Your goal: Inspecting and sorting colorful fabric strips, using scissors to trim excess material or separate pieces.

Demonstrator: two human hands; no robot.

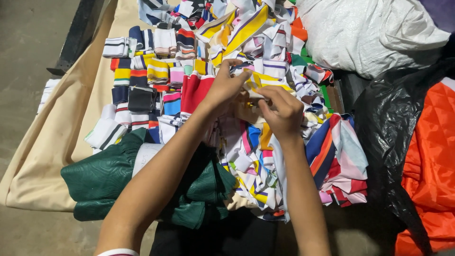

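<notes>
Right now both hands meet over a heap of striped cloth strips. The left hand (226, 85) and the right hand (279, 111) pinch the same yellow-and-white striped strip (259, 80), fingers closed on it, the left at its upper end and the right just below. The strip's long axis runs slantwise, from up beside the left hand down toward the right hand's fingertips, and it lies directly between the 2 hands, so neither is clearly nearer; both touch it.

Under and beyond the hands lies the loose heap of strips (265, 156), tangled. To the left of the left hand, folded strips sit in neat rows (142, 71) on a tan sheet (52, 137) that covers the surface. Near the left forearm a green quilted cloth (102, 178) is bunched. Off to the right of the right hand are a white sack (374, 33), black plastic (393, 123) and an orange quilted cloth (431, 161).

How far the strip runs under the right palm is hidden, and its lower end is lost in the heap.
</notes>
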